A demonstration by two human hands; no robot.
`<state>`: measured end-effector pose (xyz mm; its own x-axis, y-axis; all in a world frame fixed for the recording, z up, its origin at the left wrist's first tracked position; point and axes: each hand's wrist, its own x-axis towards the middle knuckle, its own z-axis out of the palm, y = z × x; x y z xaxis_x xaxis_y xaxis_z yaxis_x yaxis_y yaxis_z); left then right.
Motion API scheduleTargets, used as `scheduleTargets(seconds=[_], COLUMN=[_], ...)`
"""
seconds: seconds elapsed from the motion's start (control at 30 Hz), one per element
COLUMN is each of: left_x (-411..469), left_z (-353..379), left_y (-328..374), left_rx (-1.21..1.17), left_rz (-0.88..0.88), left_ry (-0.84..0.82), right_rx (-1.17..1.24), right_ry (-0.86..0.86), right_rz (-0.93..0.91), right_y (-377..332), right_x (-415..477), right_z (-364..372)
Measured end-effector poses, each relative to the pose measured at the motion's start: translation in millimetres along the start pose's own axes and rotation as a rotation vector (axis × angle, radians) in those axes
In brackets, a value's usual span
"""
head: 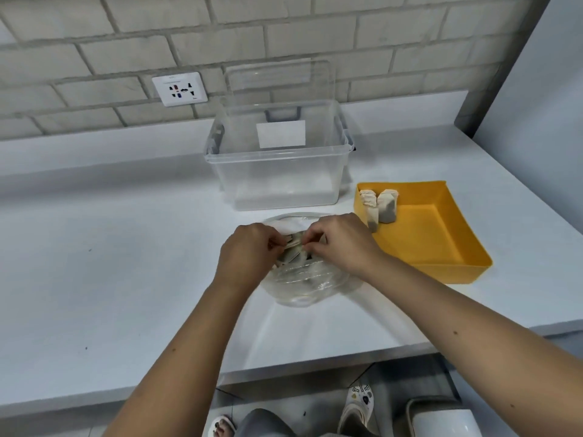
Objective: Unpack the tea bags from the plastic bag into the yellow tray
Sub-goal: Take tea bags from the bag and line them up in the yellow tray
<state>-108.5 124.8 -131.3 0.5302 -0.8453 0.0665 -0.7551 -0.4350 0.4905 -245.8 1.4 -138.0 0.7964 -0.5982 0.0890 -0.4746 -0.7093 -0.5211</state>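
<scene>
Right now both hands are working at the mouth of the plastic bag [299, 279], which is lying on the white counter [110, 263] just near of the clear storage box [277, 171]. The left hand [249, 250] and the right hand [342, 241] are pinching together, fingertips nearly meeting, and between them they are gripping what looks like one tea bag [291, 247] from the clump inside; whether both are holding the same one I cannot tell. The yellow tray [441, 247] is sitting to the right and slightly far of the bag, just beside the right hand and well apart from the left, so the right hand is likely the one to carry. Two tea bags [380, 205] are already leaning at the tray's far-left corner, long axes running near to far, leaving the floor to their right bare.
</scene>
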Motion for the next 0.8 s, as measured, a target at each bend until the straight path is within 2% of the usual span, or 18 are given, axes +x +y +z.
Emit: scheduleTargets(seconds=[0.07, 0.17, 0.27, 0.33, 0.43, 0.53, 0.6, 0.73, 0.8], left_x=[0, 4, 9, 10, 8, 5, 4, -1, -4], left_z=[9, 20, 24, 22, 9, -10, -20, -26, -23], left_y=[3, 6, 5, 1, -2, 3, 5, 2, 2], left_rx=[0.232, 0.448, 0.475, 0.341, 0.011, -0.140, -0.288, -0.761, -0.914], left_rz=[0.030, 0.055, 0.050, 0.069, 0.122, 0.137, 0.073, -0.083, -0.136], left_ry=[0.016, 0.052, 0.076, 0.104, 0.042, -0.010, -0.008, -0.079, -0.092], right_rx=[-0.052, -0.067, -0.057, 0.004, 0.105, 0.123, 0.176, 0.506, 0.625], right_ry=[0.023, 0.034, 0.040, 0.065, 0.085, 0.081, 0.096, 0.070, 0.047], right_rz=[0.005, 0.021, 0.012, -0.007, -0.063, -0.090, -0.058, 0.077, 0.126], right_y=[0, 1, 2, 3, 2, -1, -3, -12, -18], right_x=[3, 4, 3, 1, -3, -4, -2, -1, -2], right_z=[4, 6, 4, 2, -5, -12, -15, -21, -23])
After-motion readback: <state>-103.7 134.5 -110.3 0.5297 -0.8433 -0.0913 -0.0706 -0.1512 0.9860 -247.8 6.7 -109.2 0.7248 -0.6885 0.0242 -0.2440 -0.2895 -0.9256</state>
